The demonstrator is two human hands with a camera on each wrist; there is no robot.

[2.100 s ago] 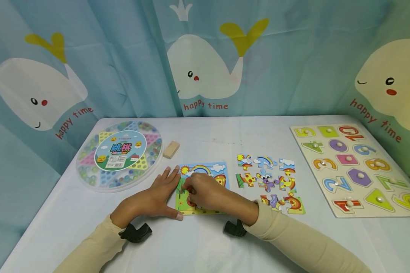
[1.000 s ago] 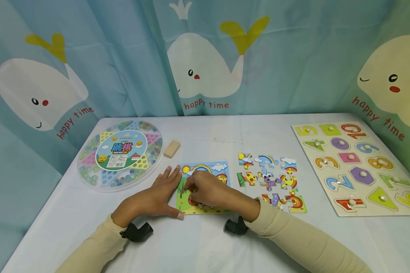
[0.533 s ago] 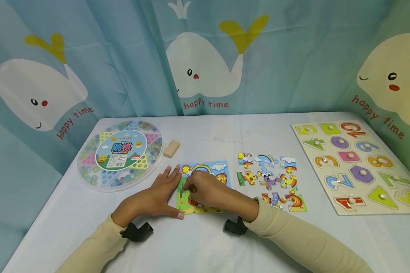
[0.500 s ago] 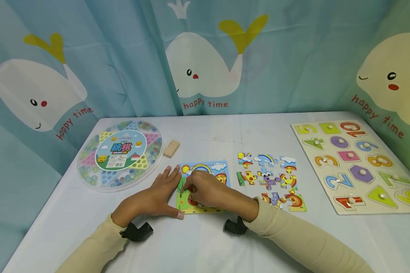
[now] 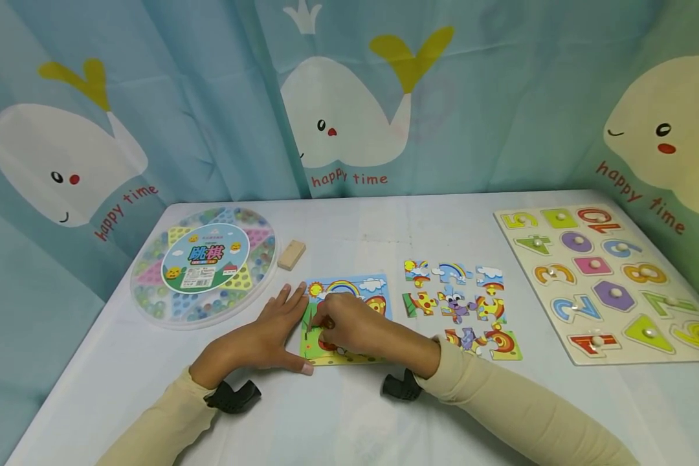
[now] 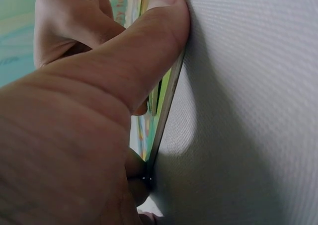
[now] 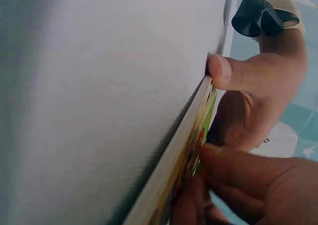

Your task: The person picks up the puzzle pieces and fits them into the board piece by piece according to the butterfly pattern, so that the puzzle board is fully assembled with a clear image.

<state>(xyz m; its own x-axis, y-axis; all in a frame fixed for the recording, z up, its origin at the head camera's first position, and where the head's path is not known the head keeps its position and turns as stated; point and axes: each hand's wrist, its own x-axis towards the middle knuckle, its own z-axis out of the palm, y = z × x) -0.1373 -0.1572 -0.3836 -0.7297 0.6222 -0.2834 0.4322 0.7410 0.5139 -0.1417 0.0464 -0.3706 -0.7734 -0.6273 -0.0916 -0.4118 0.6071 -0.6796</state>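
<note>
A picture puzzle board (image 5: 343, 285) with a sun, rainbow and clouds lies on the table in the head view. My left hand (image 5: 276, 330) is spread at its left side, fingers along the edge and thumb by the near corner. Over the board's left half, my right hand (image 5: 352, 323) has its fingers curled down. Thumb and fingertips pinch a small puzzle piece close on the board, mostly hidden by the hand. In the left wrist view a green edge of that puzzle piece (image 6: 153, 108) shows above the board. The right wrist view shows the right fingertips (image 7: 211, 153) right at the board's surface.
Several loose puzzle pieces (image 5: 454, 304) lie in rows to the board's right. Farther right is a knobbed number board (image 5: 594, 285). At left sit a round marble game case (image 5: 206, 265) and a small wooden block (image 5: 292, 255). A whale-print curtain (image 5: 349, 110) hangs behind.
</note>
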